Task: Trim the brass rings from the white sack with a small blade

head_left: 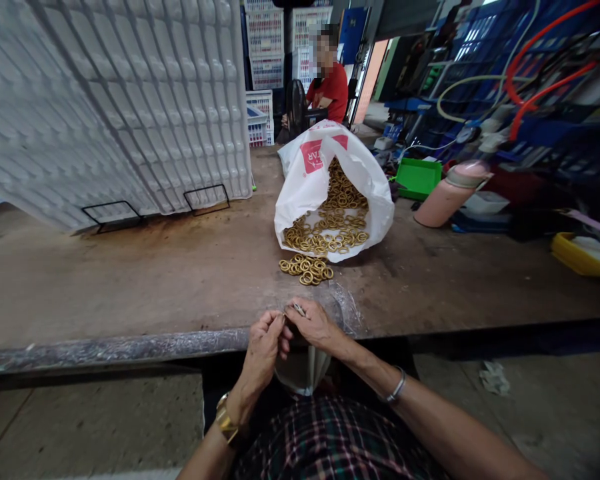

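Close together at the table's front edge, my two hands almost meet at the fingertips. My left hand [267, 340] is closed in a pinch on something too small to make out. Closed around a small metal tool [299, 310] is my right hand [314, 325]; most of the tool is hidden by the fingers. Just beyond them a small pile of brass-coloured rings [306, 269] lies on the table. Behind the pile, a white plastic bag [300, 193] lies on its side, its mouth facing me, with many more rings inside.
White ribbed trays [170, 100] stand upright at left in black wire holders [207, 200]. On the right of the brown table [180, 287] are a pink bottle [450, 197], a green tray [419, 177] and a yellow container [583, 257]. A person in red [334, 93] sits beyond, near a fan [295, 107].
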The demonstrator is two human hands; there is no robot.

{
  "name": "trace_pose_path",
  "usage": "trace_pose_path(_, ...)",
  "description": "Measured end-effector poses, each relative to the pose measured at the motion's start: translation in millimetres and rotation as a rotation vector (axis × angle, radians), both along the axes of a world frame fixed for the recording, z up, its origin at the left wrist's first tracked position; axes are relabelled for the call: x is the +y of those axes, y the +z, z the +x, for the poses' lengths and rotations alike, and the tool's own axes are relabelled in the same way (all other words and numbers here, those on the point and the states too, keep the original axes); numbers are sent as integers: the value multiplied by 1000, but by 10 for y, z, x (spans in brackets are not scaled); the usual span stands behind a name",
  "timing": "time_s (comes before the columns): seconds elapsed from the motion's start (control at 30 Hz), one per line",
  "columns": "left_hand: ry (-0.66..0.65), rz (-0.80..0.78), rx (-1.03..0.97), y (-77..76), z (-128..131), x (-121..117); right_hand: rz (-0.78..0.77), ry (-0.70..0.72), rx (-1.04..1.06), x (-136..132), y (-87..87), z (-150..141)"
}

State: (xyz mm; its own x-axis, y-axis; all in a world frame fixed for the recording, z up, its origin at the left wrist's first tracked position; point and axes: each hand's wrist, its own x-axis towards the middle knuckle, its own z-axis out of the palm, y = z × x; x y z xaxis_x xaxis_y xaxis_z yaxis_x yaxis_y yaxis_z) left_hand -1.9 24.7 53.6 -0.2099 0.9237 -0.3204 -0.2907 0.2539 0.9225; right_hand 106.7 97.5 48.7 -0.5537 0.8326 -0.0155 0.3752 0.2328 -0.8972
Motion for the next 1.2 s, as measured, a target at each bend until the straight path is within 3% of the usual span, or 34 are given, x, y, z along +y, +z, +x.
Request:
trace_pose_path(0.13,-10,16,-127,-12,-12,-6,-11,15,35,-16,54,9)
trace_pose_path(0.6,27,97,-268,-19,-19,-42,-83,-9,129,-19,120,-24)
trace_pose_path(0.7,44,126,-287,1,-34,-43,16,-7,39,-38,78,-15)
trace_pose_path(0.9,63,122,-249,-1,-61,-51,284,126,-184,-101,-9,21)
trace_pose_path(1.2,60,104,-133,-65,-68,-81,322,157,-243,-105,4,23)
